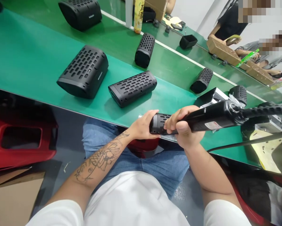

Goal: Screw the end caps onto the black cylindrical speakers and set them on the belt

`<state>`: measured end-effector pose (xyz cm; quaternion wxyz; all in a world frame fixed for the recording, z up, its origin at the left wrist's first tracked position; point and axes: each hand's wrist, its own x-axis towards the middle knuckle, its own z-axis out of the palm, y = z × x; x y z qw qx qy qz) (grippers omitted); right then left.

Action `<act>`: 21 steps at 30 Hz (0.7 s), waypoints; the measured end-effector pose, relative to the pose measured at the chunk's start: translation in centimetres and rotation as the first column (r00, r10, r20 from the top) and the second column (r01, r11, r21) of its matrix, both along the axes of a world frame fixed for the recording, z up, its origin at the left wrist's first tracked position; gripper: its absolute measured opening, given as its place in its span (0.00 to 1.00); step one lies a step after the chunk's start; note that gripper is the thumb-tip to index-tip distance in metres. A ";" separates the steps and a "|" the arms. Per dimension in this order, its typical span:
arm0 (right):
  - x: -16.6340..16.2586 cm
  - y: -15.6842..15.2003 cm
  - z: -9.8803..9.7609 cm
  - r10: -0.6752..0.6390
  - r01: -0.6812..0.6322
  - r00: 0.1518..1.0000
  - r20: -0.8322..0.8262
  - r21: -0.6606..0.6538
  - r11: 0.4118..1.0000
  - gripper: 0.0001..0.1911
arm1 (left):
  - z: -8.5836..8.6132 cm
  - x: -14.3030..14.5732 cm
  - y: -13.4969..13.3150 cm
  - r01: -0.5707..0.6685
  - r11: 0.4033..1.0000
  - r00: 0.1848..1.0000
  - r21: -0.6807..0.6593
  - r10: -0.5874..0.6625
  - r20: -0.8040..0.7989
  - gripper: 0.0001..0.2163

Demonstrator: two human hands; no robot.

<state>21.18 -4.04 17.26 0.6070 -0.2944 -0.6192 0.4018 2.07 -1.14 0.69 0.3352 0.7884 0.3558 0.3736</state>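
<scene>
My left hand (143, 125) grips the left end of a small black perforated speaker housing (158, 123) held at the near edge of the green belt. My right hand (183, 127) is wrapped around the black handle of an electric screwdriver (214, 118), which lies across the housing and points toward it. A coiled cable (265, 110) runs from the tool's rear off to the right. The tool's tip is hidden behind my fingers.
On the green conveyor belt (25, 59) lie several black speaker housings: a large one (84, 71), a long one (132, 88), and smaller ones (145, 49) (202, 80). A red bin (20, 142) sits at left. Other people work across the belt at top right.
</scene>
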 end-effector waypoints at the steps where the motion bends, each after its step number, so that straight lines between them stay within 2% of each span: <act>1: 0.0 -0.1 -0.1 0.000 0.000 1.000 0.010 -0.024 1.000 0.28 | 0.0 0.0 0.0 0.001 1.000 1.000 0.004 -0.001 0.002 0.64; 4: 0.1 -0.3 -0.2 0.027 -0.025 0.998 0.049 -0.044 0.999 0.29 | -0.1 0.1 0.1 0.004 1.000 1.000 0.023 -0.004 0.010 0.63; 9: 0.9 -0.1 -0.9 0.167 -0.162 0.982 0.086 -0.066 0.985 0.29 | -0.4 0.4 0.0 0.005 0.999 1.000 0.041 -0.006 0.017 0.63; 13: 1.7 0.3 -2.1 0.188 -0.179 0.978 0.093 -0.101 0.979 0.31 | -0.4 0.4 0.1 -0.008 1.000 1.000 0.019 0.008 0.004 0.63; 17: 1.1 0.1 -2.6 0.203 -0.183 0.973 0.115 -0.159 0.970 0.36 | -0.5 -0.1 0.3 -0.018 1.000 1.000 0.014 0.018 -0.001 0.63; 19: 0.8 -0.3 -2.2 0.184 -0.166 0.977 0.106 -0.158 0.973 0.37 | -0.8 0.0 -0.4 -0.062 0.997 0.998 0.038 0.062 -0.008 0.62; 21: 1.4 -0.5 -1.4 0.194 -0.188 0.979 0.053 -0.111 0.976 0.36 | -1.4 0.6 -2.2 -0.179 0.980 0.983 0.086 0.181 -0.020 0.62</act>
